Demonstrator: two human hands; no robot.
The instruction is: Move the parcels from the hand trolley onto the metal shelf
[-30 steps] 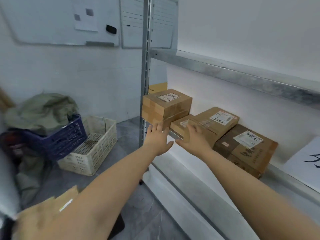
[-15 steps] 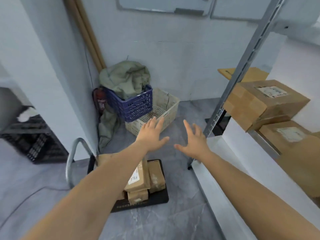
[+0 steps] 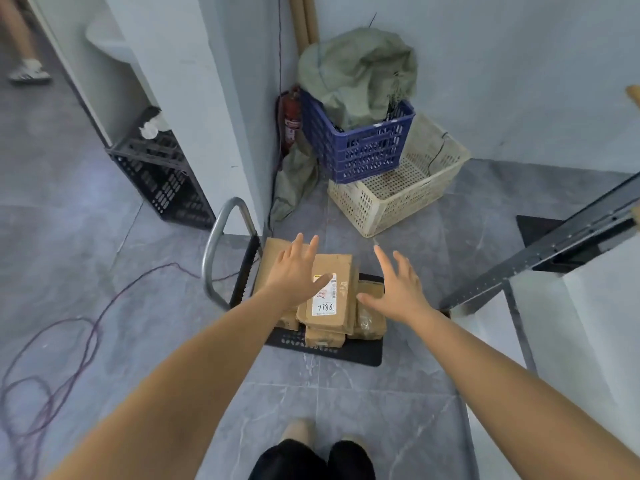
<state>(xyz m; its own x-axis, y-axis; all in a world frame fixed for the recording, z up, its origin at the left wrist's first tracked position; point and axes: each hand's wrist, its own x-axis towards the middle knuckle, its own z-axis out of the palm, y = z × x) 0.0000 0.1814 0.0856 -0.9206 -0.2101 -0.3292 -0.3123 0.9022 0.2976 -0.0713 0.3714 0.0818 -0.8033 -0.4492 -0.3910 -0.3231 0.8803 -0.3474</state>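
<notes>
Reaching for the next parcel here. The left hand (image 3: 294,271) is spread flat with straight fingers and holds nothing. It hovers over the left edge of the top brown cardboard parcel with the white "7786" label (image 3: 332,299); can't tell if it's touching yet. The right hand (image 3: 398,289) is just as open and empty, over the right side of the stack.

That parcel lies on top of the pile on the black plastic hand trolley with the grey metal loop handle (image 3: 346,353), down on the floor. If it were me, I'd slide one palm onto each long side, squeeze evenly and lift straight up, since the top one overhangs the smaller parcels below and a tilt could drag them off. Then swing right to the grey metal shelf frame (image 3: 554,247), which sits near the trolley.

Count, left to right:
- one black slatted plastic crate (image 3: 162,178)
- one trolley
- at least four brown parcels on it, maybe more hidden underneath
- one red fire extinguisher (image 3: 291,119)
- one blue plastic crate (image 3: 360,147) stuffed with a green sack
- one cream perforated basket (image 3: 408,188)
- two hands, both empty
</notes>
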